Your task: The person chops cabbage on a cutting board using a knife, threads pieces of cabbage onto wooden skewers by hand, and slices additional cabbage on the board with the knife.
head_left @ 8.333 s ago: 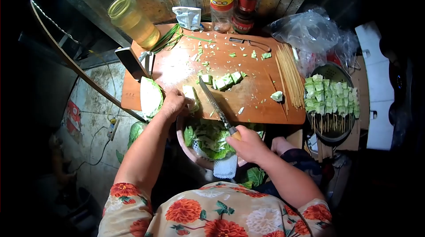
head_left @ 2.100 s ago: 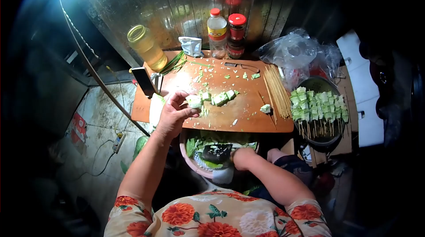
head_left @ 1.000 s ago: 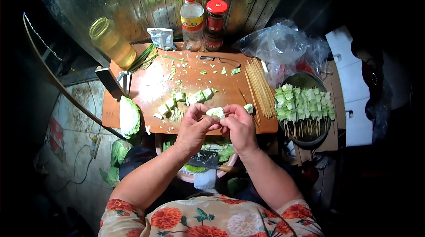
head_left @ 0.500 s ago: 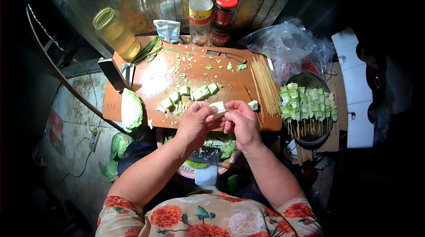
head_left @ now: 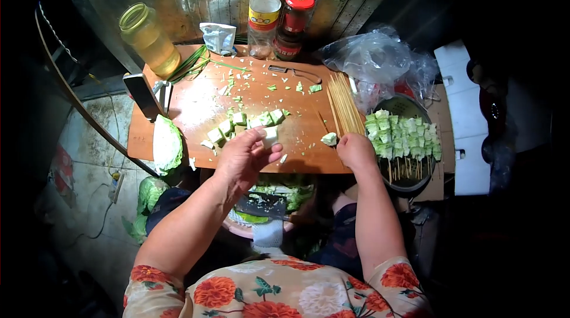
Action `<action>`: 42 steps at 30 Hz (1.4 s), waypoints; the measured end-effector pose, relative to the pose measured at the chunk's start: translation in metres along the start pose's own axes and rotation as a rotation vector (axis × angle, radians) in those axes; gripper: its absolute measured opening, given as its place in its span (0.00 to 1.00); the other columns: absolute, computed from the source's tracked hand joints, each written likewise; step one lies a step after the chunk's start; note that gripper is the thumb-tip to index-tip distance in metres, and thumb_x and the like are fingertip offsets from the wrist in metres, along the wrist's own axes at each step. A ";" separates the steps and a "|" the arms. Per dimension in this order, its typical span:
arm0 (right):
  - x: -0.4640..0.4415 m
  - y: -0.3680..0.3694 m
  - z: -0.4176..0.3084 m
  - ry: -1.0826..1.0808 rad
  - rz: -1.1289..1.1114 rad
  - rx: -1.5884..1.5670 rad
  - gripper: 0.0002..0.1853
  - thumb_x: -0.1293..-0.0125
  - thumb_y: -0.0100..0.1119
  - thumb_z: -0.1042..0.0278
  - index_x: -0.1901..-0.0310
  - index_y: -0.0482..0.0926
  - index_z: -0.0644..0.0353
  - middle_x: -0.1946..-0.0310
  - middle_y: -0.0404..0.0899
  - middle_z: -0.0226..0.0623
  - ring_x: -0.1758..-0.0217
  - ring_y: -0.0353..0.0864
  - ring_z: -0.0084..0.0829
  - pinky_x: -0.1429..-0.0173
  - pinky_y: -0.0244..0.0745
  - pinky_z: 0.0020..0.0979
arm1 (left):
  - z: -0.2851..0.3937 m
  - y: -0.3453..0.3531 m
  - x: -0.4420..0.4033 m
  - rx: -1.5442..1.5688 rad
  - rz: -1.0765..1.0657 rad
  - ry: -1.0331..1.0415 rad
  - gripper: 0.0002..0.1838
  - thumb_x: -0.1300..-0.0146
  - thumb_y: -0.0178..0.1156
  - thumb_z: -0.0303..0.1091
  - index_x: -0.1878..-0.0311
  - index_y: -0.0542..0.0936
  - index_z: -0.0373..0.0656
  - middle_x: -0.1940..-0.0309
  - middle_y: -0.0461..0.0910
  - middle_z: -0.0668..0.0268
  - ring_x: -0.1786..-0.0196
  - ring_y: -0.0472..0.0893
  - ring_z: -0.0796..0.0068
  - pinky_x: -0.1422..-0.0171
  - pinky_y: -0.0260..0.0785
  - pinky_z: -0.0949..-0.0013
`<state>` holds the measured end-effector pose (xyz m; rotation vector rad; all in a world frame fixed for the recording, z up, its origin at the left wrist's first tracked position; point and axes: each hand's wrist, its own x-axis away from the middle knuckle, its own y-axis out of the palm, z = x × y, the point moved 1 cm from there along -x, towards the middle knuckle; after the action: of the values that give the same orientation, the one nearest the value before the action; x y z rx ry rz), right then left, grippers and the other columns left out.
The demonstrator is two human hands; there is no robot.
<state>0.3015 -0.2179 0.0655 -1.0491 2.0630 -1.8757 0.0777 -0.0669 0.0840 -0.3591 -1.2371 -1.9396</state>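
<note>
My left hand (head_left: 246, 154) holds a pale cabbage block (head_left: 269, 136) between thumb and fingers above the front of the wooden board (head_left: 303, 163). My right hand (head_left: 357, 152) is closed at the board's front right, at the lower ends of the bamboo skewers (head_left: 344, 104); what its fingers grip is hidden. Just left of it lies a small cabbage piece (head_left: 328, 138), at the lower end of a single skewer. Several cut cabbage blocks (head_left: 239, 118) lie in a row behind my left hand. A cabbage wedge (head_left: 167, 146) rests at the board's left edge.
A basin (head_left: 287, 225) with cabbage leaves and a cleaver (head_left: 259, 205) is below the board. Filled cabbage skewers (head_left: 404, 135) lie on a dark colander at right. A phone (head_left: 142, 96), a tilted jar (head_left: 149, 45), a bottle (head_left: 263, 21) and red-lidded jars (head_left: 295, 18) stand behind.
My hands have parted. My right hand has left the cabbage block and moved right to the skewers' lower ends; my left hand keeps the block and has shifted slightly left.
</note>
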 end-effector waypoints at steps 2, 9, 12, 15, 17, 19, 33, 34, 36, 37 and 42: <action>-0.007 0.009 0.008 0.050 -0.057 0.089 0.12 0.42 0.55 0.66 0.61 0.84 0.60 0.61 0.83 0.51 0.53 0.82 0.50 0.49 0.77 0.43 | 0.003 -0.001 0.000 0.009 -0.005 0.020 0.14 0.36 0.61 0.35 0.52 0.72 0.39 0.63 0.79 0.58 0.60 0.82 0.62 0.54 0.80 0.63; -0.007 0.038 0.003 0.148 -0.065 0.185 0.14 0.42 0.54 0.65 0.59 0.84 0.60 0.60 0.84 0.50 0.52 0.83 0.50 0.49 0.78 0.43 | 0.011 -0.003 -0.002 -0.005 -0.010 0.169 0.15 0.34 0.59 0.33 0.49 0.70 0.38 0.56 0.78 0.55 0.59 0.83 0.60 0.53 0.81 0.63; -0.013 0.045 0.012 0.052 -0.007 0.082 0.11 0.42 0.58 0.62 0.68 0.82 0.61 0.71 0.84 0.46 0.67 0.84 0.43 0.60 0.78 0.42 | 0.017 -0.006 -0.007 -0.002 0.027 0.190 0.15 0.34 0.58 0.33 0.48 0.70 0.38 0.58 0.79 0.55 0.58 0.83 0.60 0.53 0.81 0.64; -0.005 0.035 0.001 -0.078 0.031 -0.528 0.08 0.40 0.60 0.65 0.71 0.79 0.61 0.77 0.81 0.34 0.74 0.80 0.27 0.69 0.74 0.30 | 0.025 -0.014 -0.016 0.085 0.080 0.210 0.15 0.35 0.59 0.32 0.49 0.70 0.38 0.59 0.79 0.55 0.56 0.82 0.58 0.52 0.81 0.62; 0.025 0.015 -0.031 -0.136 -0.044 -0.714 0.07 0.41 0.61 0.66 0.71 0.79 0.61 0.80 0.78 0.30 0.76 0.76 0.22 0.69 0.72 0.27 | 0.033 -0.020 -0.021 0.119 0.096 0.226 0.13 0.35 0.60 0.31 0.51 0.71 0.38 0.59 0.78 0.56 0.57 0.83 0.58 0.53 0.81 0.62; 0.056 0.006 -0.057 -0.281 -0.076 -0.873 0.07 0.41 0.61 0.68 0.73 0.78 0.60 0.83 0.73 0.25 0.79 0.70 0.14 0.71 0.68 0.23 | 0.040 -0.025 -0.028 0.176 0.134 0.217 0.11 0.34 0.59 0.31 0.53 0.71 0.38 0.59 0.77 0.58 0.58 0.83 0.57 0.54 0.82 0.62; 0.087 -0.001 -0.099 -0.501 -0.020 -0.771 0.04 0.44 0.62 0.72 0.74 0.77 0.60 0.85 0.75 0.32 0.82 0.73 0.20 0.73 0.70 0.25 | 0.056 -0.031 -0.032 0.211 0.155 0.214 0.15 0.33 0.55 0.33 0.48 0.69 0.35 0.59 0.80 0.54 0.55 0.83 0.57 0.52 0.80 0.62; 0.087 0.000 -0.098 -0.499 -0.021 -0.772 0.04 0.44 0.62 0.72 0.74 0.77 0.60 0.85 0.75 0.32 0.82 0.73 0.20 0.73 0.70 0.25 | 0.056 -0.030 -0.032 0.204 0.169 0.209 0.15 0.33 0.55 0.32 0.48 0.69 0.35 0.59 0.80 0.54 0.55 0.83 0.57 0.53 0.81 0.63; 0.086 0.000 -0.099 -0.516 -0.018 -0.769 0.04 0.45 0.62 0.72 0.73 0.77 0.61 0.86 0.74 0.32 0.83 0.72 0.21 0.73 0.70 0.25 | 0.058 -0.033 -0.035 0.193 0.160 0.200 0.15 0.33 0.55 0.32 0.48 0.70 0.36 0.59 0.80 0.55 0.55 0.83 0.57 0.54 0.81 0.64; 0.086 0.000 -0.099 -0.515 -0.019 -0.768 0.04 0.45 0.62 0.72 0.73 0.77 0.61 0.86 0.74 0.32 0.83 0.72 0.21 0.73 0.70 0.25 | 0.058 -0.034 -0.035 0.182 0.150 0.193 0.14 0.33 0.55 0.33 0.48 0.70 0.36 0.59 0.80 0.56 0.55 0.83 0.58 0.55 0.81 0.64; 0.090 0.000 -0.102 -0.457 -0.051 -0.813 0.05 0.44 0.61 0.73 0.74 0.77 0.62 0.86 0.73 0.28 0.81 0.69 0.15 0.73 0.68 0.23 | 0.061 -0.031 -0.027 -0.032 0.135 0.395 0.15 0.35 0.57 0.30 0.47 0.72 0.40 0.60 0.79 0.60 0.56 0.83 0.65 0.56 0.80 0.67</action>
<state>0.1790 -0.1880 0.1155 -1.5048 2.5120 -0.6442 0.0619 0.0048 0.0781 -0.0654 -0.9021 -1.8069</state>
